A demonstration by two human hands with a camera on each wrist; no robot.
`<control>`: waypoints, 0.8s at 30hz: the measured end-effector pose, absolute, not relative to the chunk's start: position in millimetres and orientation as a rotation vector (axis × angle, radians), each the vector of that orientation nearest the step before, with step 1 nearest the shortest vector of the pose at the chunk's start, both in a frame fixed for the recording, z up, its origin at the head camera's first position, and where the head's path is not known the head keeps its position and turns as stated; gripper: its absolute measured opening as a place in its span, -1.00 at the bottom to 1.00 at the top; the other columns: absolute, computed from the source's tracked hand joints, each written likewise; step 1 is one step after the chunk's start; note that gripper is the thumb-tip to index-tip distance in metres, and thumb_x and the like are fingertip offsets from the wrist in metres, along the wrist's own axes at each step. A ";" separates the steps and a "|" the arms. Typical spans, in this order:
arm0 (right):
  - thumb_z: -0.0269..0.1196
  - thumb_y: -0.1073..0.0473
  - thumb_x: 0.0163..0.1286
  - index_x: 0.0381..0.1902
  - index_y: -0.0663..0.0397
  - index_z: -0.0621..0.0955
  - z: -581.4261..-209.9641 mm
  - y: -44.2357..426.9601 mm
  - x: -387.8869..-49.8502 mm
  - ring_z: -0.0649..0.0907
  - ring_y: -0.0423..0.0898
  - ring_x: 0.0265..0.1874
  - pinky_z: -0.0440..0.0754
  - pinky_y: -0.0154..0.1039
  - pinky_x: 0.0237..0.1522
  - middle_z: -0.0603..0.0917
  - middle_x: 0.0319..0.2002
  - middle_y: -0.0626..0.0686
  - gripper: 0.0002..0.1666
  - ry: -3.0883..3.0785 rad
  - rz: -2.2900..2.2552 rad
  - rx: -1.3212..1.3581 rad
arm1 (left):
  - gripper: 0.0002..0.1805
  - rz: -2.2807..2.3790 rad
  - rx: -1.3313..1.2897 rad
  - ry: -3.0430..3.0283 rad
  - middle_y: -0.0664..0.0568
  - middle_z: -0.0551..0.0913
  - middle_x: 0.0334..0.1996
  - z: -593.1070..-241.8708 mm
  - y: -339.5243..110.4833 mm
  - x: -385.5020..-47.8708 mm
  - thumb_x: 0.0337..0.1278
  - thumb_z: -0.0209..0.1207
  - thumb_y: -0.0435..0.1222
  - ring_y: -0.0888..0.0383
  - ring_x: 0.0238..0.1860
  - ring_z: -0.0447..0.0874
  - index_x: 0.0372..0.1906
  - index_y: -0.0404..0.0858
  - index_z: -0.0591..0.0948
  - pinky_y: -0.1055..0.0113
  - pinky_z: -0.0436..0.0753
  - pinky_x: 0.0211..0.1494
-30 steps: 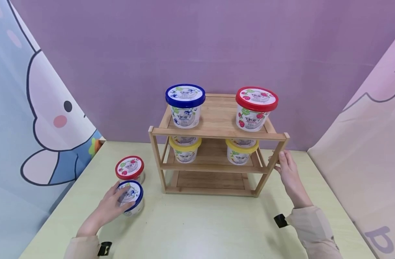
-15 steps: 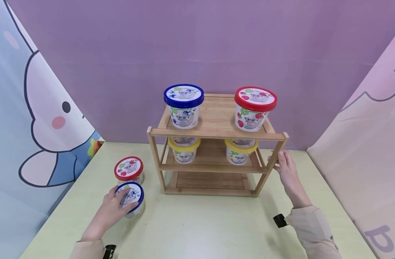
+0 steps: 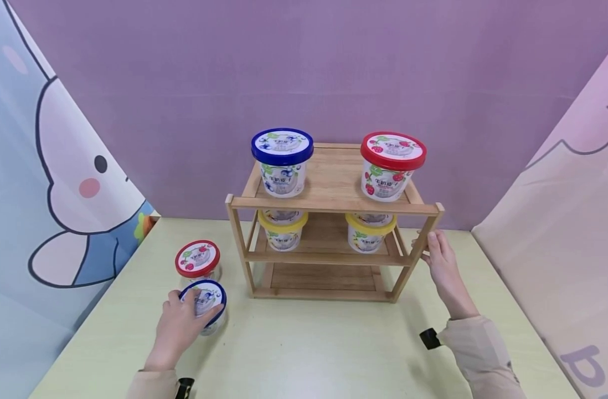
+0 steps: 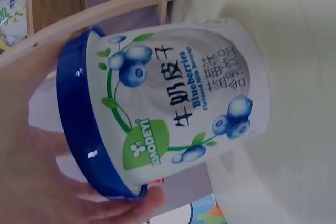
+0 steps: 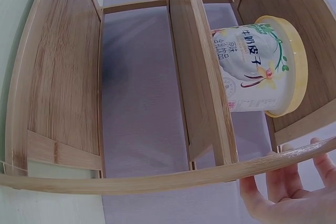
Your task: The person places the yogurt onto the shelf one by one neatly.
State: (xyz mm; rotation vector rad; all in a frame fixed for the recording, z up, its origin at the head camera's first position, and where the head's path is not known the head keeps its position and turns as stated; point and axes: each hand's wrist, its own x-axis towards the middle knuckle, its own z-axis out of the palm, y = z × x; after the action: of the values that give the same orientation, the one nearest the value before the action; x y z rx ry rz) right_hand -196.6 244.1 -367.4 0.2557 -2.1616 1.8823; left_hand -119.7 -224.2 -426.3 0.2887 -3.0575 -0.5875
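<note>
My left hand (image 3: 180, 327) holds a blueberry milk tub (image 4: 173, 87) by its blue lid from above, with the fingers and thumb around the rim. Whether its base touches the table cannot be told. Just behind it stands a red-lidded tub (image 3: 198, 259), partly hidden. At the right, my right hand (image 3: 443, 266) grips the side post of a three-tier wooden rack (image 3: 329, 206); in the right wrist view its fingers (image 5: 286, 179) show at the post. On the rack's top shelf stand a blue-lidded tub (image 3: 283, 160) and a red-lidded tub (image 3: 391, 166).
Two yellow-lidded tubs (image 3: 282, 230) (image 3: 367, 233) stand on the middle shelf, left and right. The bottom shelf (image 3: 326, 277) shows bare wood. Behind the pale table (image 3: 304, 343) hangs a purple backdrop (image 3: 304, 66), with printed cloths at both sides.
My left hand and the blue-lidded tub in it have shifted a little to the right. The right hand stays on the rack's post.
</note>
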 end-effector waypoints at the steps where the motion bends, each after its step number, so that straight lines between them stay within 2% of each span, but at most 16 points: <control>1: -0.19 -0.10 0.39 -0.16 -0.01 0.35 -368.1 244.1 -196.3 0.47 -0.30 -0.24 0.42 -0.51 -0.14 0.42 -0.25 -0.06 -0.67 -2.115 1.916 0.296 | -0.07 -0.569 0.298 -3.051 -0.51 0.20 -0.06 -426.1 -222.7 -119.4 -0.15 0.09 0.26 -0.35 -0.14 0.26 0.11 -0.46 0.30 -0.17 0.46 -0.20; 6: -0.18 -0.13 0.38 -0.16 0.03 0.35 -367.7 243.1 -195.4 0.47 -0.29 -0.24 0.43 -0.42 -0.08 0.43 -0.26 -0.07 -0.63 -2.118 1.914 0.268 | -0.04 -0.538 0.357 -3.038 -0.52 0.21 -0.10 -424.5 -216.2 -119.9 -0.16 0.08 0.27 -0.35 -0.20 0.29 0.11 -0.48 0.29 -0.17 0.46 -0.20; 10: -0.22 -0.13 0.38 -0.18 -0.07 0.33 -365.9 242.5 -195.4 0.46 -0.29 -0.23 0.42 -0.53 -0.13 0.42 -0.25 -0.08 -0.68 -2.181 1.866 0.209 | -0.06 -0.532 0.416 -3.019 -0.51 0.20 -0.11 -426.2 -211.3 -120.2 -0.16 0.10 0.25 -0.35 -0.19 0.28 0.12 -0.47 0.28 -0.16 0.43 -0.16; 15: -0.23 -0.11 0.39 -0.21 -0.15 0.32 -364.7 242.0 -195.0 0.45 -0.28 -0.23 0.41 -0.56 -0.16 0.40 -0.24 -0.07 -0.74 -2.185 1.870 0.197 | -0.06 -0.534 0.479 -3.002 -0.51 0.19 -0.12 -427.7 -205.9 -120.4 -0.15 0.08 0.26 -0.37 -0.17 0.25 0.12 -0.47 0.26 -0.17 0.38 -0.14; 24: -0.24 -0.08 0.40 -0.20 -0.06 0.31 -364.4 240.2 -195.5 0.46 -0.29 -0.24 0.42 -0.53 -0.14 0.42 -0.25 -0.04 -0.72 -2.186 1.869 0.176 | -0.08 -0.535 0.578 -2.951 -0.54 0.16 -0.08 -430.7 -198.4 -120.3 -0.12 0.06 0.25 -0.40 -0.12 0.22 0.13 -0.45 0.25 -0.21 0.31 -0.10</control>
State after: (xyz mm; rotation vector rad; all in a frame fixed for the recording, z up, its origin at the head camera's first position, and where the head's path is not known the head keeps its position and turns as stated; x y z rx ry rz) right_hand -195.5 240.2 -364.4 0.1762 -2.1861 1.8688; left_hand -120.3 -198.4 -430.7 0.5784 -2.9509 -0.5347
